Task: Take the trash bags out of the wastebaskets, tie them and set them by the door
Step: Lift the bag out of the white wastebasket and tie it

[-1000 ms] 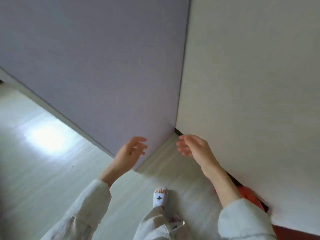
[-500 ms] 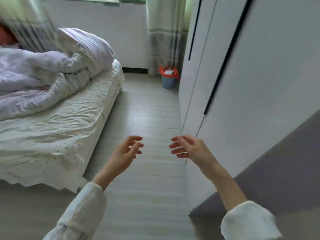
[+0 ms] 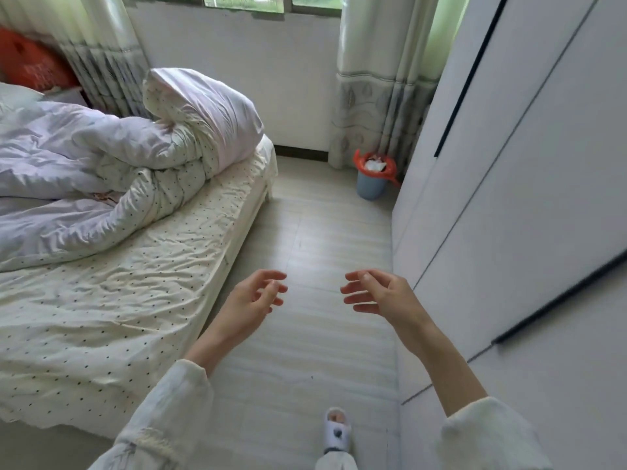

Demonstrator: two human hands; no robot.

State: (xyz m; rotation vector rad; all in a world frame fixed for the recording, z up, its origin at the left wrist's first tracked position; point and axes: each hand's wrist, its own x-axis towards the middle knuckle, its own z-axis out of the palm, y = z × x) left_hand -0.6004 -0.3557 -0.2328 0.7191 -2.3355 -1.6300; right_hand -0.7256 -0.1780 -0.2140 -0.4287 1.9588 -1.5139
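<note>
Head view: left hand (image 3: pixel 252 301) & right hand (image 3: pixel 380 293) both loose, holding nothing (fingers relaxed); blue wastebasket (image 3: pixel 371 184) w/ red trash bag (image 3: pixel 359 161) far ahead by curtain (image 3: pixel 376 83).

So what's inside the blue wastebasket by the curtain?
The blue wastebasket is lined with an orange trash bag folded over its rim, and white crumpled trash shows at the top. Anything deeper is covered by that trash and the bag.
</note>
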